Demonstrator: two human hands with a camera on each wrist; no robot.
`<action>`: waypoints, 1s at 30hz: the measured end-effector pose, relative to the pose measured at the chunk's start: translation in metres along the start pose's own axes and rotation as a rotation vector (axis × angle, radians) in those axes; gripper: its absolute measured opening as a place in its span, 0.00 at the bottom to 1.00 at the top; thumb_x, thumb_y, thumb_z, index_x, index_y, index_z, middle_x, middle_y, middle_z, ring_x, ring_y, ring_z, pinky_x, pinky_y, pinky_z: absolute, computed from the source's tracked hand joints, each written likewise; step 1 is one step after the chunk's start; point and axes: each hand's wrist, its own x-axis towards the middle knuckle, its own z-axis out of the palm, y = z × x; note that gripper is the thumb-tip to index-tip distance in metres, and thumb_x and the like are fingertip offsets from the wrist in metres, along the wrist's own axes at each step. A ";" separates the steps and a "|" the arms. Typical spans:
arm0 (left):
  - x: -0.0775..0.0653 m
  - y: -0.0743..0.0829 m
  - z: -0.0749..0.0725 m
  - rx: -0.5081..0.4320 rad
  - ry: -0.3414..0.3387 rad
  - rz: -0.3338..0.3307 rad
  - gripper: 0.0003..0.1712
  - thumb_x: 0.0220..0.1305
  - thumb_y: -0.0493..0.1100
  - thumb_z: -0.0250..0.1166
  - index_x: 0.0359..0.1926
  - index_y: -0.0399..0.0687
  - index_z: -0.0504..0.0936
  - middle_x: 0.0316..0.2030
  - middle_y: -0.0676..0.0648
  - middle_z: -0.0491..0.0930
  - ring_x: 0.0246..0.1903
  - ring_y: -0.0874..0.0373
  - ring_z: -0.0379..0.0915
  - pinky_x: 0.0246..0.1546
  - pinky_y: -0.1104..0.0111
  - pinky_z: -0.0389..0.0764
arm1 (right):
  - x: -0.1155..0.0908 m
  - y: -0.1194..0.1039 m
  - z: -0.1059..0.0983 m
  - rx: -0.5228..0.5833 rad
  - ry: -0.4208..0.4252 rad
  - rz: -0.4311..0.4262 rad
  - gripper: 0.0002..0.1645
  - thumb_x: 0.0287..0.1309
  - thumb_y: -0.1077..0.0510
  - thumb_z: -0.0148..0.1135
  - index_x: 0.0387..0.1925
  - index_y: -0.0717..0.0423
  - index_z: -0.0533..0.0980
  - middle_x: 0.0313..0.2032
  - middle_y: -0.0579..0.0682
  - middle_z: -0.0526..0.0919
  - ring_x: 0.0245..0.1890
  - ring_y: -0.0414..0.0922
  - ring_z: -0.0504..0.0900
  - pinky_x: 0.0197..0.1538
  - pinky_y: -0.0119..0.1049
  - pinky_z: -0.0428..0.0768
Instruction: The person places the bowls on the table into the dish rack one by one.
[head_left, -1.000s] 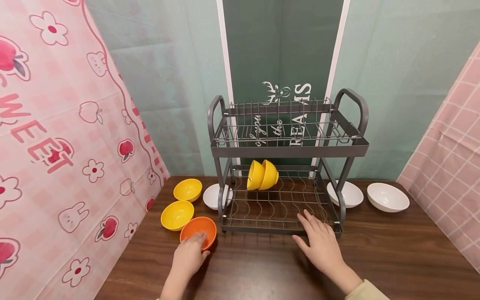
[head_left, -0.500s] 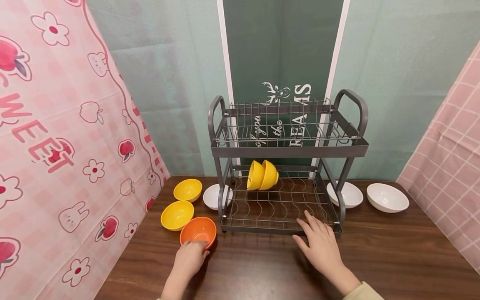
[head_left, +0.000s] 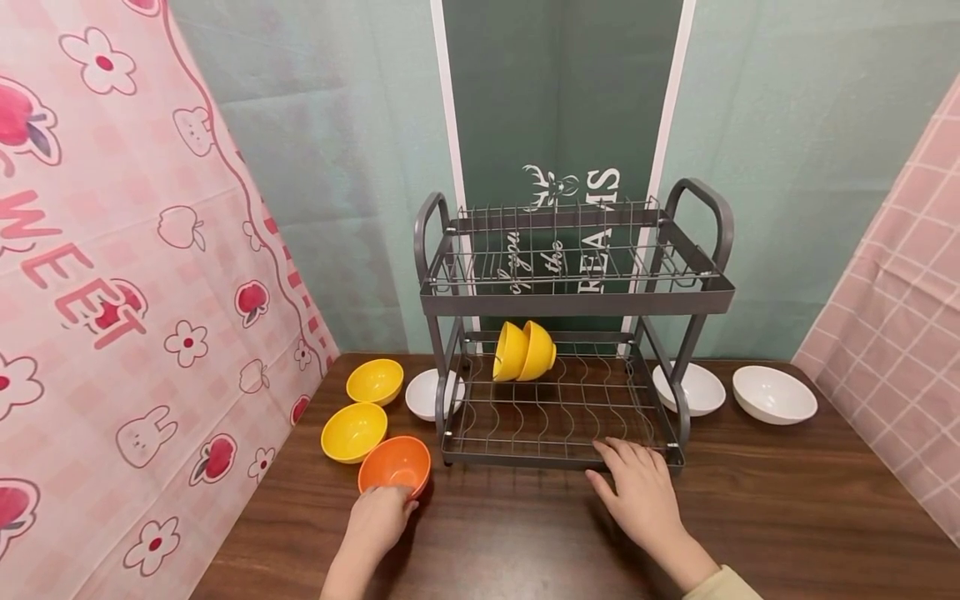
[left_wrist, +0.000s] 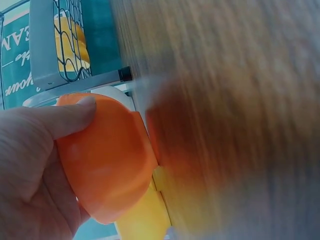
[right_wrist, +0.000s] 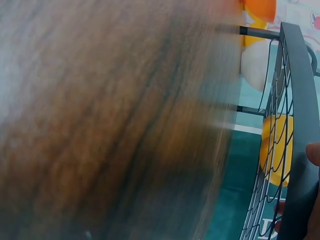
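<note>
My left hand [head_left: 375, 521] pinches the near rim of an orange bowl [head_left: 393, 465], its fingers inside and its thumb on the outer wall. In the left wrist view the bowl [left_wrist: 107, 160] stands on the table, with the thumb against its side. A grey two-tier dish rack [head_left: 577, 304] stands in the middle. My right hand [head_left: 637, 496] grips the front rail of its lower tier near the right end, fingertips over the rail and thumb in front. Two yellow bowls [head_left: 534, 352] stand on edge, nested, at the back left of that tier.
Left of the rack, two yellow bowls [head_left: 354, 433] and a white bowl [head_left: 427, 396] sit on the brown table [head_left: 510, 542]. Two more white bowls [head_left: 774, 396] are at the right, one partly behind the rack's leg. Printed cloths hang behind and at both sides.
My left fingers have drawn back from the orange bowl's inside to its near rim. The right fingers, earlier stretched over the lower tier, have curled onto its front rail.
</note>
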 end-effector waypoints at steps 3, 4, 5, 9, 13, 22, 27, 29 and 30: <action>-0.001 0.000 -0.001 -0.027 -0.010 -0.017 0.12 0.51 0.45 0.68 0.17 0.54 0.75 0.17 0.53 0.79 0.22 0.53 0.76 0.29 0.60 0.74 | 0.000 0.000 0.002 0.002 0.020 -0.010 0.25 0.49 0.45 0.64 0.48 0.52 0.77 0.48 0.52 0.80 0.49 0.53 0.76 0.54 0.53 0.65; -0.001 0.000 -0.001 -0.035 -0.012 -0.022 0.12 0.51 0.46 0.68 0.16 0.54 0.75 0.17 0.53 0.79 0.22 0.53 0.75 0.27 0.60 0.73 | 0.000 0.001 0.002 0.001 0.027 -0.013 0.25 0.49 0.45 0.64 0.48 0.52 0.77 0.47 0.52 0.80 0.48 0.53 0.76 0.54 0.53 0.65; -0.001 0.000 -0.002 -0.043 -0.013 -0.025 0.12 0.51 0.46 0.68 0.16 0.54 0.75 0.17 0.53 0.79 0.21 0.53 0.75 0.25 0.60 0.72 | 0.000 0.001 0.002 0.001 0.034 -0.017 0.25 0.49 0.45 0.64 0.48 0.52 0.77 0.47 0.52 0.80 0.48 0.53 0.76 0.53 0.53 0.65; -0.001 0.001 -0.003 -0.063 -0.006 -0.028 0.12 0.51 0.46 0.68 0.16 0.55 0.75 0.17 0.53 0.79 0.20 0.52 0.74 0.21 0.61 0.70 | 0.000 0.000 0.003 0.003 0.054 -0.028 0.24 0.48 0.46 0.64 0.46 0.53 0.78 0.46 0.52 0.80 0.47 0.53 0.76 0.53 0.52 0.65; -0.002 0.002 -0.008 -0.075 0.012 -0.025 0.12 0.52 0.46 0.67 0.17 0.54 0.75 0.17 0.52 0.79 0.19 0.53 0.74 0.20 0.62 0.69 | 0.000 0.000 0.003 0.005 0.066 -0.030 0.24 0.48 0.46 0.64 0.46 0.53 0.78 0.46 0.52 0.81 0.47 0.53 0.76 0.53 0.52 0.66; -0.003 0.008 -0.019 -0.105 0.070 -0.038 0.12 0.53 0.47 0.67 0.18 0.54 0.74 0.14 0.55 0.74 0.16 0.57 0.69 0.18 0.65 0.66 | -0.001 0.000 0.004 0.004 0.081 -0.030 0.23 0.47 0.46 0.64 0.45 0.53 0.78 0.46 0.52 0.80 0.48 0.53 0.76 0.53 0.52 0.65; -0.005 0.009 -0.023 -0.096 0.174 -0.031 0.15 0.52 0.46 0.68 0.16 0.55 0.71 0.13 0.52 0.74 0.17 0.53 0.72 0.17 0.63 0.66 | -0.001 0.001 0.005 0.004 0.088 -0.032 0.23 0.47 0.46 0.64 0.45 0.53 0.78 0.46 0.53 0.80 0.47 0.53 0.76 0.53 0.52 0.65; -0.005 0.010 -0.025 -0.091 0.208 -0.023 0.16 0.51 0.46 0.68 0.16 0.55 0.69 0.13 0.52 0.74 0.18 0.52 0.72 0.18 0.63 0.66 | -0.001 0.001 0.005 0.003 0.089 -0.033 0.23 0.47 0.46 0.64 0.44 0.53 0.78 0.45 0.53 0.80 0.47 0.53 0.76 0.53 0.52 0.65; -0.005 0.011 -0.026 -0.088 0.218 -0.020 0.17 0.51 0.46 0.68 0.16 0.55 0.69 0.14 0.52 0.74 0.18 0.52 0.72 0.18 0.63 0.66 | -0.001 0.001 0.005 0.003 0.090 -0.032 0.23 0.47 0.46 0.64 0.44 0.53 0.78 0.45 0.53 0.80 0.47 0.53 0.76 0.53 0.52 0.65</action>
